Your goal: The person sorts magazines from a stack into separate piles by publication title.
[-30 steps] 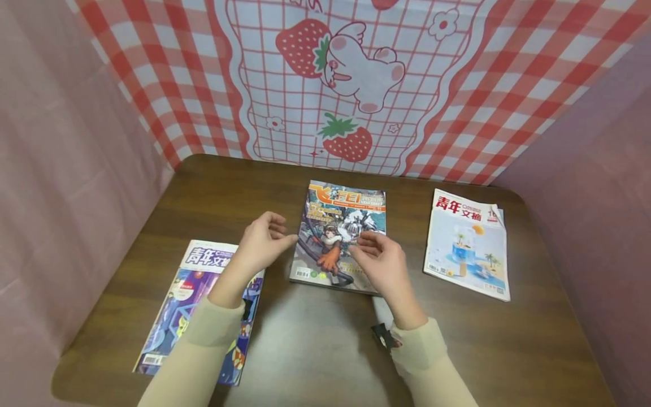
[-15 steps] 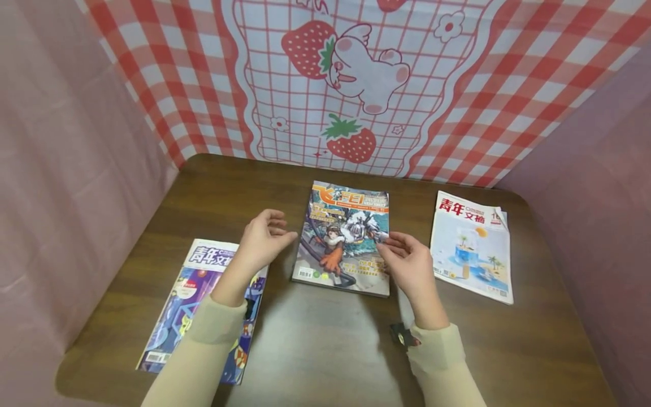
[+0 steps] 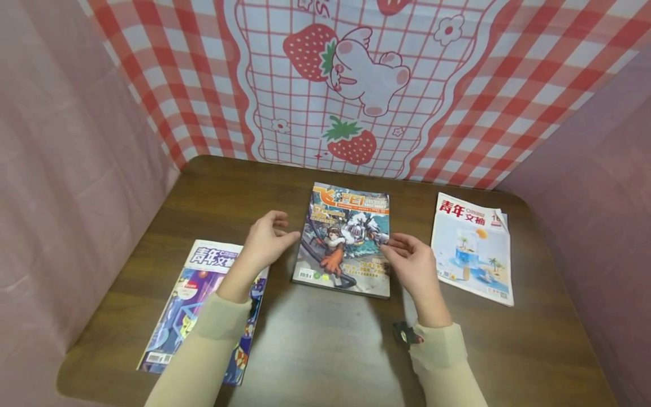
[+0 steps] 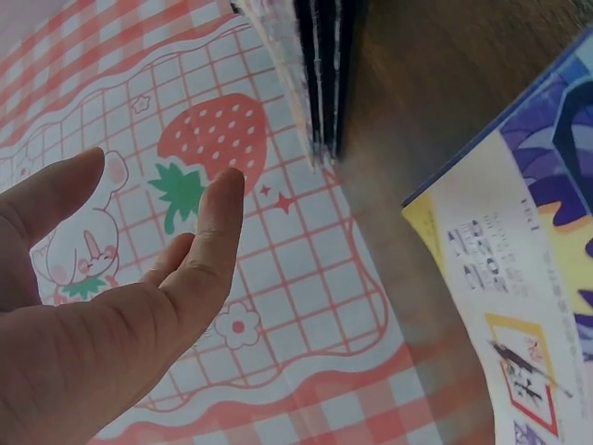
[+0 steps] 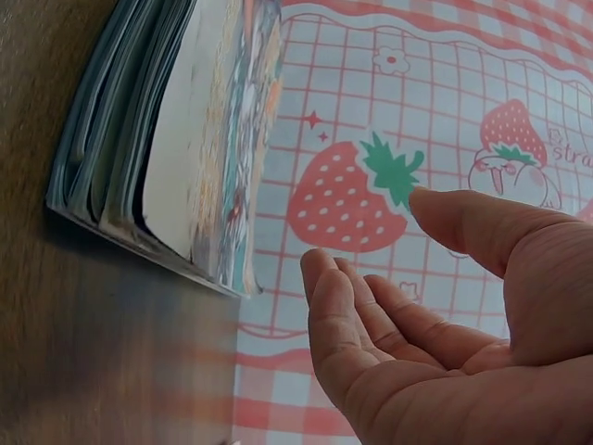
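Note:
A thick magazine or small pile of magazines (image 3: 346, 249) with an orange FEI title lies in the middle of the table in the head view. Layered page edges of this pile (image 5: 176, 139) show in the right wrist view, and its dark side edge (image 4: 320, 74) in the left wrist view. My left hand (image 3: 264, 240) hovers by its left edge, fingers relaxed and holding nothing. Beside the right edge is my right hand (image 3: 413, 263), thumb and fingers spread apart with nothing between them. In the right wrist view that hand (image 5: 435, 324) is clear of the pages.
A purple magazine (image 3: 188, 294) lies at the left, partly under my left forearm. At the right lies a white magazine (image 3: 473, 254) with a beach picture and a bent corner. A strawberry-patterned cloth (image 3: 351, 141) hangs behind the wooden table (image 3: 325, 345).
My right hand has moved right, from over the middle magazine's cover to beside its right edge. The left hand has hardly moved. The magazines stay put while the head view shifts slightly.

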A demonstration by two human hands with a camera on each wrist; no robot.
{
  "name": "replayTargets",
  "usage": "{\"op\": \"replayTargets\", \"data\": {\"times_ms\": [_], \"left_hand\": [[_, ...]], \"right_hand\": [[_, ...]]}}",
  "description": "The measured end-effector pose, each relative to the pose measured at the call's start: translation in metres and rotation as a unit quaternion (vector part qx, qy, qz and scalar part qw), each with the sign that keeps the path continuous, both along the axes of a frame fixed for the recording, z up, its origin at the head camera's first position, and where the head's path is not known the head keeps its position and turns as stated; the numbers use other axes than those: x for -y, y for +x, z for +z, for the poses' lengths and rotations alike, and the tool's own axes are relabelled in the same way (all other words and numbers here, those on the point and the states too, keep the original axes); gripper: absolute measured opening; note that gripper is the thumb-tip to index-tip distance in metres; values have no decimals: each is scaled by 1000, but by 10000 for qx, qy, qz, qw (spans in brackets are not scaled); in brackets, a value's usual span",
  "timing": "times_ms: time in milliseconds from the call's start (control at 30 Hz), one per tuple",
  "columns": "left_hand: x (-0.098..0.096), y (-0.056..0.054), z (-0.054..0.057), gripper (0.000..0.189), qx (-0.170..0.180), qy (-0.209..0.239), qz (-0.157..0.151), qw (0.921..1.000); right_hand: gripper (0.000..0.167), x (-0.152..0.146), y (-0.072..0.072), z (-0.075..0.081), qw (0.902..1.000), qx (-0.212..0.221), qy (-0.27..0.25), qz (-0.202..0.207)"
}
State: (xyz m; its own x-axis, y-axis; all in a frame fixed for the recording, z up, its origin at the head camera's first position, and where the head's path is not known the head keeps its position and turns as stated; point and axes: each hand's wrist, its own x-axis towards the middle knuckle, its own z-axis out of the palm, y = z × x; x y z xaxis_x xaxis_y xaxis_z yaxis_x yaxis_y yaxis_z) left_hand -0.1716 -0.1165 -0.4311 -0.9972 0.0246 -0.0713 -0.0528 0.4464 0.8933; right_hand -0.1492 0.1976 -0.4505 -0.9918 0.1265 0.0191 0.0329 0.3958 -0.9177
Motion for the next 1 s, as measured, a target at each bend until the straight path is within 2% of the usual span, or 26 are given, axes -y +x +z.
{"op": "replayTargets", "data": {"times_ms": [100, 333, 533, 733, 1000], "left_hand": [[0, -4, -3, 59, 100, -136, -94, 9998], [-2, -14, -8, 55, 225, -784, -382, 9959], [-8, -23, -14, 56, 462, -1012, -478, 9926], [-16, -28, -18, 56, 624, -1203, -641, 9887], [-23, -31, -25, 35, 795, -1649, -730, 9804]], "right_hand": [[44, -2, -2, -1, 9999, 111, 84, -29], [48, -8, -8, 0, 9982, 410, 422, -113], [53, -11, -14, -4, 9940, 746, 794, -130], [55, -14, -17, -7, 9854, 1092, 1304, 21], [51, -11, -18, -9, 9727, 1374, 1828, 387]]}}
